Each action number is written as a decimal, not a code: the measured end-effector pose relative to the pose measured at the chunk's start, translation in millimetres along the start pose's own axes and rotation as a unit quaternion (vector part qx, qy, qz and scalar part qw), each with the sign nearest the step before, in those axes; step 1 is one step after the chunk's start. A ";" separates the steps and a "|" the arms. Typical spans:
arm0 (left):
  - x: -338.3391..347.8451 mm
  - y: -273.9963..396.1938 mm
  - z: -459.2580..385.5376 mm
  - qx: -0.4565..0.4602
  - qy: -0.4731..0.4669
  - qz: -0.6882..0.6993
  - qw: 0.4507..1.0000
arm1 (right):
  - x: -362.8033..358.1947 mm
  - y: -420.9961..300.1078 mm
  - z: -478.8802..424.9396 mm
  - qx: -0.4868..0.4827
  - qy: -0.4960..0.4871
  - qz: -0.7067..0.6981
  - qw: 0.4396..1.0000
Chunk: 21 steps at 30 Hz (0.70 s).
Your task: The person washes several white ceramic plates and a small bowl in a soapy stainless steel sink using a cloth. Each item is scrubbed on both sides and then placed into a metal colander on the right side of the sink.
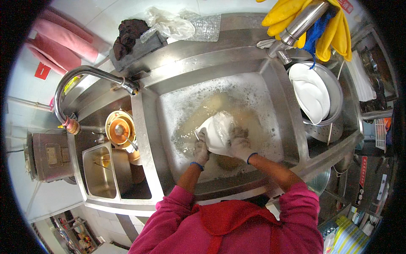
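A white dish (211, 135) is held just above the soapy water in the middle basin (152, 127) of a steel sink. My left hand (201, 148), in a pale knit glove with a blue cuff, grips its left edge. At its right side is my right hand (242, 144), gloved alike, with something dark and blurred at the fingers; whether that is a scourer I cannot tell. Suds (190, 92) float around the edges of the cloudy water. Beneath the surface, other shapes show only faintly.
The left basin holds stacked bowls (119, 128) with a ladle and a steel container (100, 171). A curved faucet (95, 71) arches above it. White dishes (309, 92) lie in a metal bowl (336, 95) in the right basin. Yellow rubber gloves (333, 35) hang over another faucet (295, 25).
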State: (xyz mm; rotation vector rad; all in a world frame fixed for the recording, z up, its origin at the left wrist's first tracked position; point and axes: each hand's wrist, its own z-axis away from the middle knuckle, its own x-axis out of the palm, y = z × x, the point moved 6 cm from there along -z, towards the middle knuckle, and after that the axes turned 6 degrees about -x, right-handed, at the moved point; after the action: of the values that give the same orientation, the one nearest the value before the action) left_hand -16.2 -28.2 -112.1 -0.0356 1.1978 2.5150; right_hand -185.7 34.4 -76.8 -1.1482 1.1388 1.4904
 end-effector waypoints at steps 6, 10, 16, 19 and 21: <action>-8.0 -1.8 8.1 -0.003 -0.015 -0.076 0.997 | -25.0 5.2 -12.1 -0.071 -0.076 -0.248 0.963; -0.1 -52.3 -31.8 0.072 -0.087 -0.061 0.992 | -14.1 3.0 -30.3 0.102 -0.022 -0.035 0.994; 19.4 -8.6 4.1 0.034 -0.088 -0.278 0.956 | 3.9 1.5 -34.1 0.047 0.191 -0.046 0.979; 21.3 42.2 36.8 -0.105 -0.054 -0.203 0.972 | 17.4 -19.3 -47.7 0.087 0.046 0.050 0.994; 11.1 32.6 40.8 -0.055 -0.052 -0.194 0.978 | -47.2 -32.4 -58.1 -0.023 -0.032 -0.202 0.979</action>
State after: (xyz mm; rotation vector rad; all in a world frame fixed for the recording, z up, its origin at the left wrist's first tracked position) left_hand -32.0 -12.9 -63.4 -0.1496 0.9086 2.2068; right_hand -138.4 -22.8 -43.1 -1.2668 0.7721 1.2311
